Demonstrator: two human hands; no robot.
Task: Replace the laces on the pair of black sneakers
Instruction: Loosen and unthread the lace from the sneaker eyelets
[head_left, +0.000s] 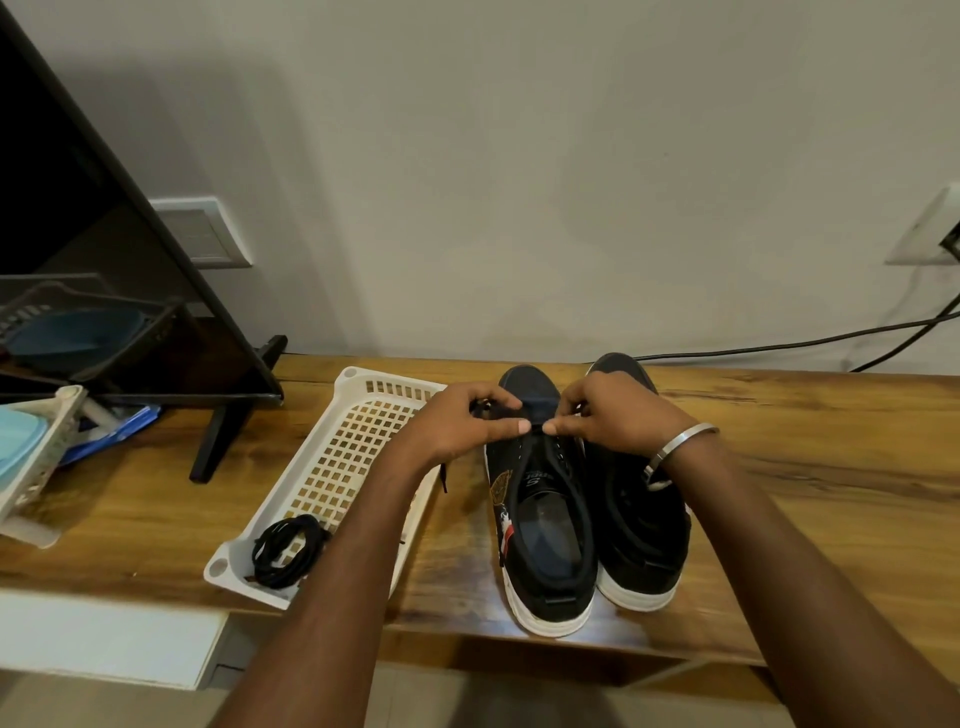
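Two black canvas sneakers with white soles side by side on wooden worktop, heels nearest. Beside them, coiled black lace in white perforated plastic basket. Farther, left hand and right hand each pinching black lace end over left sneaker's eyelets.

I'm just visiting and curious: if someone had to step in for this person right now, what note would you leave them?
Left hand: pinches a black lace over the toe end of the left sneaker; the lace's loose end hangs down by the wrist.
Right hand: fingers curled at the same sneaker's front eyelets, apparently pinching the lace too.
Right sneaker: stands beside it on the wooden table, touching it.
White basket: left of the shoes, with a coiled black lace bundle in its near end.
Done: lacing seems only begun at the toe.
Left: the rest of this shoe; whether the other is laced cannot be told.
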